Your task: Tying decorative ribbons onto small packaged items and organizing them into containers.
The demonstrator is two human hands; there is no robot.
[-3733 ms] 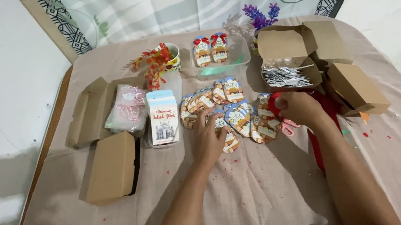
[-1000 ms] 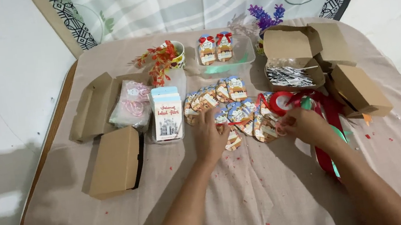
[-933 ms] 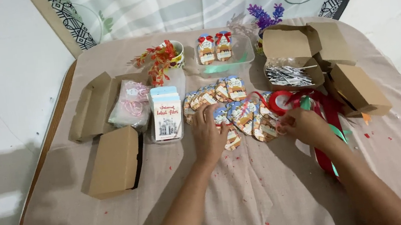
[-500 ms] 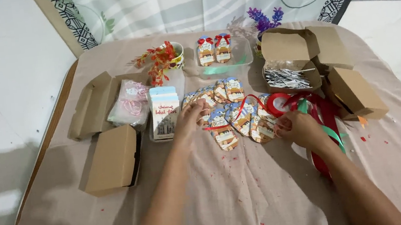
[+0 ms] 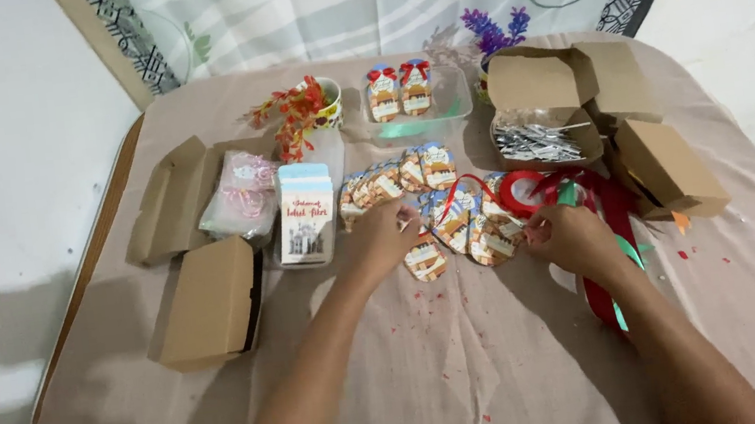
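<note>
My left hand [image 5: 382, 238] rests on the beige tablecloth, fingers curled beside a spread of small printed gift tags [image 5: 438, 205]; whether it pinches one I cannot tell. My right hand [image 5: 572, 237] is closed on a thin red ribbon [image 5: 477, 187] that loops up over the tags. The ribbon runs back to a pile of red and green ribbon [image 5: 597, 206] under my right wrist. Two finished tags with red bows [image 5: 399, 89] stand in a clear tray [image 5: 451, 109] behind.
A stack of printed cards [image 5: 307, 212] and a pink packet [image 5: 241, 194] lie left of the tags. Brown cardboard boxes sit at left [image 5: 208, 302] and right [image 5: 666, 165]; one open box [image 5: 539, 137] holds silver pieces. A cup with red-orange flowers [image 5: 305, 116] and purple flowers [image 5: 492, 33] stand at the back.
My left hand slid from the middle of the tag spread toward its left side. My right hand drew a strand of red ribbon out over the tags.
</note>
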